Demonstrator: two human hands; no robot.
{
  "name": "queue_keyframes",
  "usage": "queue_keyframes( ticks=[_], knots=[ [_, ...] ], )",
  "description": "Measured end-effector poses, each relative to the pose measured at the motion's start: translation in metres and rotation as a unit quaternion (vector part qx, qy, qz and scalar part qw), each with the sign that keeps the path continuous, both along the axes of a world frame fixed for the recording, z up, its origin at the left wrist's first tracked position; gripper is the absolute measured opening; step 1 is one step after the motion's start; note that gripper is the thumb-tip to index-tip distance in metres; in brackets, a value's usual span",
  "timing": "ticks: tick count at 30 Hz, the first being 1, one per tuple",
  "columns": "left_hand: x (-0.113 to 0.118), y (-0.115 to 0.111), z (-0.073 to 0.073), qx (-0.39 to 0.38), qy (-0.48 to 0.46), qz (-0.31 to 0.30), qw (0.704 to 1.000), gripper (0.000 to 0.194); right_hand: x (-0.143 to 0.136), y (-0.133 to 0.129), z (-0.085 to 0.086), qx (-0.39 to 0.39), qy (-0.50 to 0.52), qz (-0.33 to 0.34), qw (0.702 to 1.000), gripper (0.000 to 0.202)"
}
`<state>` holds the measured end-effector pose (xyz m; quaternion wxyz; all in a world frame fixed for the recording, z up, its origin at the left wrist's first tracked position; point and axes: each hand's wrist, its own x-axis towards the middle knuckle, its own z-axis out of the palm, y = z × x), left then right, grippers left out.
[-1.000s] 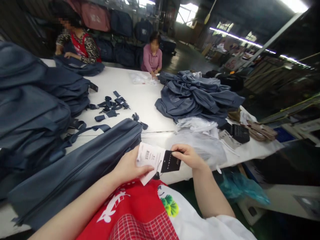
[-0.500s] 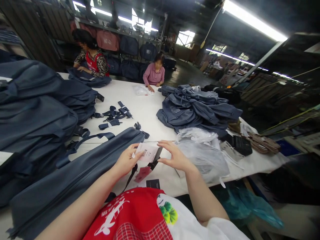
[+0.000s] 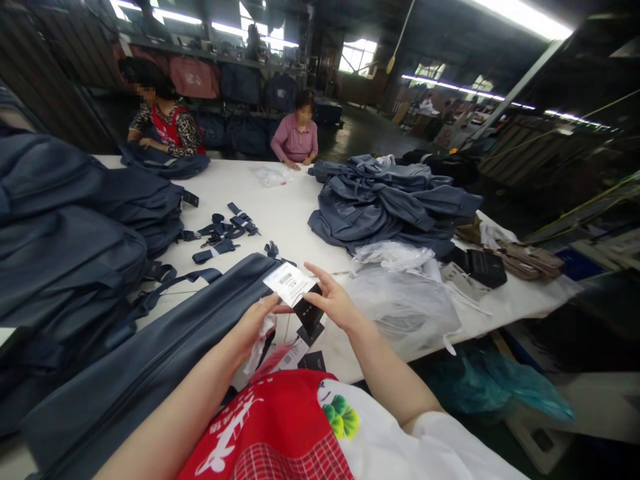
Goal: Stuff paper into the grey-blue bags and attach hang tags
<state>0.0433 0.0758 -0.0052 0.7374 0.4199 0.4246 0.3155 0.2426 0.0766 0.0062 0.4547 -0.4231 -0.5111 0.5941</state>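
A white printed label (image 3: 286, 281) with a barcode lies over a black hang tag (image 3: 309, 312) with pale lettering. My right hand (image 3: 334, 301) pinches these at their right side, thumb on top and index finger stretched out. My left hand (image 3: 254, 325) is closed at the lower left of the label, its fingertips under the label's edge. A crumpled white piece (image 3: 264, 337) pokes out below its fingers; its kind is unclear. Beneath the hands are a pink tag (image 3: 273, 360) and another black card (image 3: 313, 361). A long dark blue bag (image 3: 165, 353) lies to the left.
Dark blue bags pile up at the left (image 3: 65, 240), with more blue bags (image 3: 380, 200) at the right back. Buckled straps (image 3: 220, 233) lie on the white table (image 3: 280, 220). Clear plastic bags (image 3: 400, 300) sit right of my hand. Two people work across the table.
The label and tag have turned and risen a little, showing the black tag's lettering. My right fingers have closed on them. The crumpled white piece now shows under my left hand.
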Motion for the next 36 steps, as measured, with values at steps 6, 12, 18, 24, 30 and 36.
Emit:
queue_keyframes(
  ticks=[6, 12, 18, 24, 30, 36],
  knots=[
    [-0.007, -0.01, -0.006, 0.043, 0.025, -0.071, 0.996, 0.041, 0.003, 0.0, -0.007, 0.011, -0.015, 0.071, 0.997, 0.061],
    [-0.034, -0.01, 0.007, 0.11, 0.161, -0.051, 0.979, 0.03, 0.02, 0.001, -0.017, 0.056, -0.132, 0.083, 0.986, 0.067],
    [-0.049, -0.002, 0.01, 0.045, 0.097, 0.008, 0.994, 0.029, 0.026, 0.0, -0.015, 0.09, -0.297, 0.072, 0.948, 0.038],
    [-0.049, -0.004, 0.006, 0.017, -0.007, 0.014, 1.0, 0.031, 0.019, -0.001, -0.012, 0.1, -0.349, 0.067, 0.929, 0.034],
    [-0.046, -0.004, 0.003, 0.037, 0.006, 0.086, 0.996, 0.035, 0.02, -0.001, -0.02, 0.084, -0.358, 0.098, 0.925, 0.024],
    [-0.041, -0.003, -0.002, -0.019, 0.041, 0.132, 0.99, 0.059, 0.014, 0.002, -0.015, 0.218, -0.299, 0.099, 0.924, 0.022]
  ],
)
